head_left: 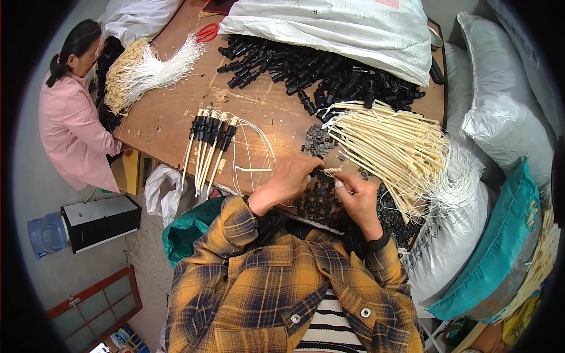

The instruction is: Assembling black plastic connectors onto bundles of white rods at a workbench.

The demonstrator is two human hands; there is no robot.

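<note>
Left hand (281, 181): mine, above the worktop's (176, 97) near edge, fingers curled; I cannot tell what they grip. A cream rod (254, 170) juts from beside it. Right hand (357, 200): mine, thumb and forefinger pinched on a small pale piece (333, 170), between my hands. To my left, at the near edge: black-socketed cream rods (209, 138), one row. Toward the right edge: wired cream rods (388, 154), one fanned pile. Toward the far edge: black cylindrical fittings (329, 73), one heap.
</note>
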